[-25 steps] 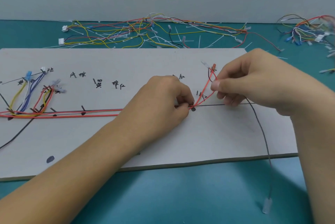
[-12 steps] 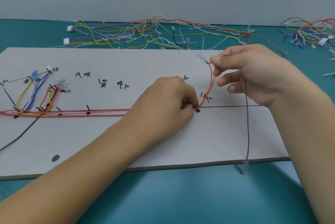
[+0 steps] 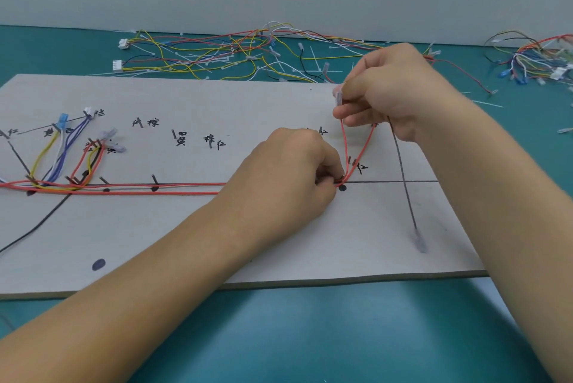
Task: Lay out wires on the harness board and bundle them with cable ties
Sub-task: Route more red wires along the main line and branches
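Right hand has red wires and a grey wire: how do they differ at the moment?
The red wires are held at both ends, rising from the left hand pinch to the right hand. The grey wire hangs from the right hand alone, its lower end free over the board. The red wires are two strands in a narrow V, while the grey wire is one strand. Both are thin and gripped by the right hand.
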{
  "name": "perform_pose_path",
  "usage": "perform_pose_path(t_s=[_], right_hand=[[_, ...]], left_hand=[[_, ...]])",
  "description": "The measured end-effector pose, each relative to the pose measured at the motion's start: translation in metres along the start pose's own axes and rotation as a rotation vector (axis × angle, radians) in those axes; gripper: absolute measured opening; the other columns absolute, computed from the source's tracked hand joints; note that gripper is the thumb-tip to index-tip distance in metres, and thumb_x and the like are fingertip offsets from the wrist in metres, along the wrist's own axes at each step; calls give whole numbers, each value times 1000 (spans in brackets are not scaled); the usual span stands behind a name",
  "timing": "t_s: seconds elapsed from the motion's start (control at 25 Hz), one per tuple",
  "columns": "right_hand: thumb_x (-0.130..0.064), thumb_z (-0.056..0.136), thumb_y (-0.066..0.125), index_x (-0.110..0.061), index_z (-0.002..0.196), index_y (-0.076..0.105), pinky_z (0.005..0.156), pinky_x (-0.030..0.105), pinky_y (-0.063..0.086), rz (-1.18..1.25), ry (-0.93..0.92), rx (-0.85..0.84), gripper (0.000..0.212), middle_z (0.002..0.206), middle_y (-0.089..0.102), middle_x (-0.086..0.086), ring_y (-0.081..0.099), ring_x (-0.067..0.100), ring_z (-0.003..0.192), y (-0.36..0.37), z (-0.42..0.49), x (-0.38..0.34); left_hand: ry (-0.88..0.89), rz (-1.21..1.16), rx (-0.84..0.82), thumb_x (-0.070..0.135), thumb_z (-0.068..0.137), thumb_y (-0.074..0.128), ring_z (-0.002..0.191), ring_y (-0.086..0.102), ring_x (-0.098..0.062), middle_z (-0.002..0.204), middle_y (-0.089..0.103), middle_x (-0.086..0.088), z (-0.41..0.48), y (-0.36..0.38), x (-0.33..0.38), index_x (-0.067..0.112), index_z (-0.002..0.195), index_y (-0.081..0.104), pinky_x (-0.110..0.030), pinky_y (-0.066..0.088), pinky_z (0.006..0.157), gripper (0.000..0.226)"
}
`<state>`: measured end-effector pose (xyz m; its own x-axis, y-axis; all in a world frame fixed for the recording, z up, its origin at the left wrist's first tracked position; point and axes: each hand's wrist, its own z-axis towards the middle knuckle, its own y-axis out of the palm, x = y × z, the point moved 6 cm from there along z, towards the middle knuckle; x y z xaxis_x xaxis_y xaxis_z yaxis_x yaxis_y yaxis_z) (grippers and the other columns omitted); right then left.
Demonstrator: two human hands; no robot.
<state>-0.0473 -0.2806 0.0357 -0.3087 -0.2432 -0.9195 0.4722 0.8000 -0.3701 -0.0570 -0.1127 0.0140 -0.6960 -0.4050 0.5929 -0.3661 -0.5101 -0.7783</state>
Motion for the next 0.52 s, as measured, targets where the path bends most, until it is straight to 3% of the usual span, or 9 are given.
perform_pose_path(t_s=[0.2, 0.36, 0.52], right_hand=[[11, 89, 61, 1, 84, 65, 49, 30, 60, -222, -2, -100, 13, 83, 75, 17, 75, 24, 58, 14, 15, -5], [6, 92, 62, 9, 101, 66, 70, 42, 65, -395, 82, -241, 11, 73, 71, 21, 75, 30, 64, 34, 17, -10], [-3, 91, 65, 5, 100, 72, 76, 42, 65, -708, -41, -311, 14, 82, 76, 18, 77, 29, 74, 52, 9, -27]], left_hand=[[2, 3, -1, 13, 83, 66, 75, 60, -16, 83, 71, 5, 0, 1, 0, 26, 91, 82, -38, 55, 73, 21], [7, -4, 7, 13, 83, 67, 74, 60, -16, 84, 71, 6, 0, 1, -1, 26, 91, 82, -38, 55, 73, 21], [-3, -9, 7, 14, 83, 67, 74, 60, -16, 86, 71, 7, 0, 1, -1, 26, 91, 81, -38, 55, 73, 21]])
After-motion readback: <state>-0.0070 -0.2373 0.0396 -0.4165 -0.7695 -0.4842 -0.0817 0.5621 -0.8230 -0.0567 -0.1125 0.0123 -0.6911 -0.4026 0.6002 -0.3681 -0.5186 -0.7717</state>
